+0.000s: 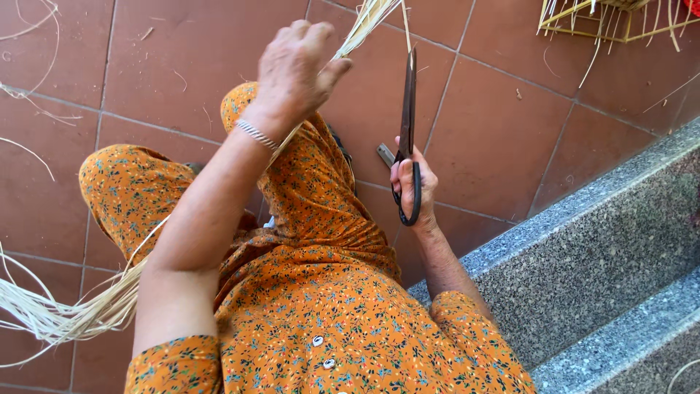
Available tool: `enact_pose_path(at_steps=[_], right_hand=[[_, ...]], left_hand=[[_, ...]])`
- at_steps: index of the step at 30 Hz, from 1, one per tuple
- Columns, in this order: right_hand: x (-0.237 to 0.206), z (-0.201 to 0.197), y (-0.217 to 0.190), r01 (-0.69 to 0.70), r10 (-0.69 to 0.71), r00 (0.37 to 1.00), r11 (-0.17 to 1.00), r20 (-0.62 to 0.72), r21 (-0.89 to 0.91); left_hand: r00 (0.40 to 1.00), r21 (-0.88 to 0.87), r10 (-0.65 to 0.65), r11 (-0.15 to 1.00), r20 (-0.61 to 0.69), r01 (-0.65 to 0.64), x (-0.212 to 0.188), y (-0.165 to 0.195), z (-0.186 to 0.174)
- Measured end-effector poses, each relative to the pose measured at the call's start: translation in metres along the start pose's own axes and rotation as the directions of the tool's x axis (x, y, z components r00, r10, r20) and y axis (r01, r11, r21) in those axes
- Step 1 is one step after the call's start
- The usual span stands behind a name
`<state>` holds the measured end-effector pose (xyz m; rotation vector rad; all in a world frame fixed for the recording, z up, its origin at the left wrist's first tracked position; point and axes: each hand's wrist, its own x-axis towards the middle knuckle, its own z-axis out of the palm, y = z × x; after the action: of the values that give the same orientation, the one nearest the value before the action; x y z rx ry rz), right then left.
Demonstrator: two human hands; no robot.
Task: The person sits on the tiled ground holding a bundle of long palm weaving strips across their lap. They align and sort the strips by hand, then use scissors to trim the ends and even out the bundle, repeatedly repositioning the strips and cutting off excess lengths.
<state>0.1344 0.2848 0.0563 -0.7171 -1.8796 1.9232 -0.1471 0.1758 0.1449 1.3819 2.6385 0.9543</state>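
My left hand is raised and closed around a bundle of pale straw strips that runs from the top of the view, under my arm, down to a loose sheaf at the lower left. A thin bracelet sits on that wrist. My right hand grips the dark handles of large scissors, blades pointing up beside the strips near the top. I sit in orange flowered clothing with knees bent over the floor.
Reddish-brown floor tiles lie all around. A grey speckled stone step runs diagonally at the right. A woven straw frame stands at the top right. Stray straw strands lie at the left.
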Motion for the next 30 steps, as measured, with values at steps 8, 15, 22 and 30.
enact_pose_path(at_steps=[8, 15, 22, 30], right_hand=[[-0.024, -0.018, -0.019, 0.093, -0.105, 0.993, 0.974, -0.048, -0.208], [-0.027, -0.029, -0.046, 0.190, -0.203, 0.979, 0.936, -0.016, -0.298], [-0.041, -0.009, -0.048, 0.276, -0.242, 0.960, 0.907, 0.141, -0.319], [-0.047, 0.001, -0.057, 0.126, -0.077, 0.959, 0.978, 0.272, -0.168]], left_hand=[[0.970, -0.402, -0.172, 0.887, 0.174, 0.229, 0.025, 0.031, 0.024], [0.895, -0.677, -0.151, 0.605, 0.420, 0.420, -0.024, 0.043, -0.019], [0.865, -0.522, -0.247, 0.713, 0.438, 0.468, -0.066, 0.028, -0.045], [0.925, -0.811, -0.332, 0.479, 0.185, 0.334, -0.080, -0.016, -0.014]])
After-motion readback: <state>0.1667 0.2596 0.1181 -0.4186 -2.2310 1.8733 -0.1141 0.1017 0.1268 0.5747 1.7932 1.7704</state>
